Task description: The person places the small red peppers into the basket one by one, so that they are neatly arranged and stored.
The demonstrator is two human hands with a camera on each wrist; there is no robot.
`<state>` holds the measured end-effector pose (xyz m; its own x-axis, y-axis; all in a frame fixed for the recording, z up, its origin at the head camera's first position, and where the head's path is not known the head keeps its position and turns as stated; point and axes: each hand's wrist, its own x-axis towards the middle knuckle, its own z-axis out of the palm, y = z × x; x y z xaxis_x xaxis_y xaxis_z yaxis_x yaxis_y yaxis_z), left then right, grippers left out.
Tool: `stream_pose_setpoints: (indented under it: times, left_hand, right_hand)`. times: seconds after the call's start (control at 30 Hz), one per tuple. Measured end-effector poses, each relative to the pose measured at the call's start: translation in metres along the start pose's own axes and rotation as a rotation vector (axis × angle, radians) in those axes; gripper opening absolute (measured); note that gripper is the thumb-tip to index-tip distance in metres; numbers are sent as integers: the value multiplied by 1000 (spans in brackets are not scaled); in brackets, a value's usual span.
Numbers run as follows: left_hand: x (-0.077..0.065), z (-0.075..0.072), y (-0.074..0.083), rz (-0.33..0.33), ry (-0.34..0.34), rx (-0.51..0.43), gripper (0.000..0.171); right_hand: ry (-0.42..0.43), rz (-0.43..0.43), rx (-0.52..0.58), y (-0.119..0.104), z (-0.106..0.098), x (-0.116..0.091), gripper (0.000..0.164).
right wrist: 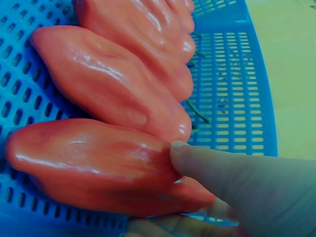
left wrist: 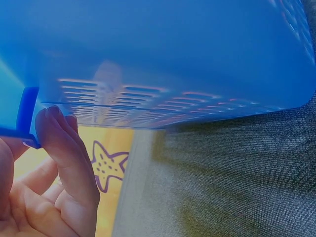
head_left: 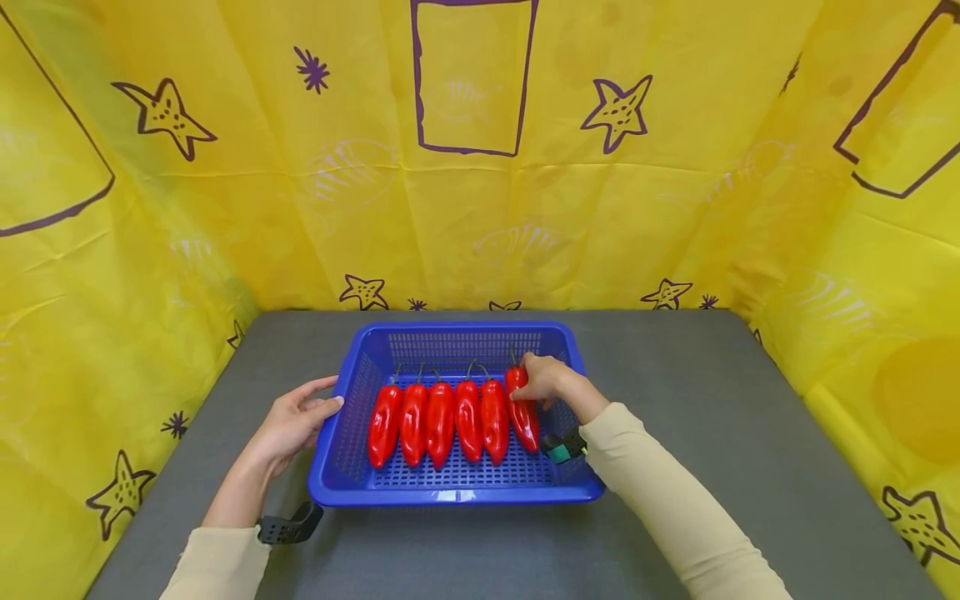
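A blue plastic basket (head_left: 450,497) with slotted sides holds several glossy red peppers (head_left: 439,421) lying side by side, green stems toward the far wall. My left hand (head_left: 294,423) pinches the basket's left rim, thumb on top and fingers under it; in the left wrist view the fingers (left wrist: 66,153) show below the rim. My right hand (head_left: 551,382) reaches into the basket and grips the rightmost pepper (head_left: 524,417) near its stem end. The right wrist view shows the thumb (right wrist: 207,165) on this pepper's upper side and fingertips beneath it, beside the neighbouring pepper (right wrist: 111,81).
The basket stands on a grey table (head_left: 697,433). A yellow cloth (head_left: 465,208) with starfish drawings hangs behind the table and along both sides. Each wrist wears a dark band, such as the left band (head_left: 291,525).
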<state>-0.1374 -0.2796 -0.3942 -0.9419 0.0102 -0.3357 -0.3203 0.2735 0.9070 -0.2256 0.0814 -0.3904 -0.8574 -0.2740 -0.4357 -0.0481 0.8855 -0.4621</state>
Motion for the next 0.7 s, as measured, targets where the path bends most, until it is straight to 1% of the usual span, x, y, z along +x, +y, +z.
stream_pose_setpoints:
  times: [0.37, 0.6, 0.7]
  left_hand:
    - [0, 0, 0, 2, 1, -4, 63]
    - [0, 0, -1, -6, 3, -5, 63]
    - [0, 0, 0, -6, 3, -3, 63]
  right_hand:
    - [-32, 25, -33, 1, 3, 2, 46]
    - [-72, 43, -57, 1, 5, 4, 31]
    - [-92, 54, -60, 1, 6, 5, 27]
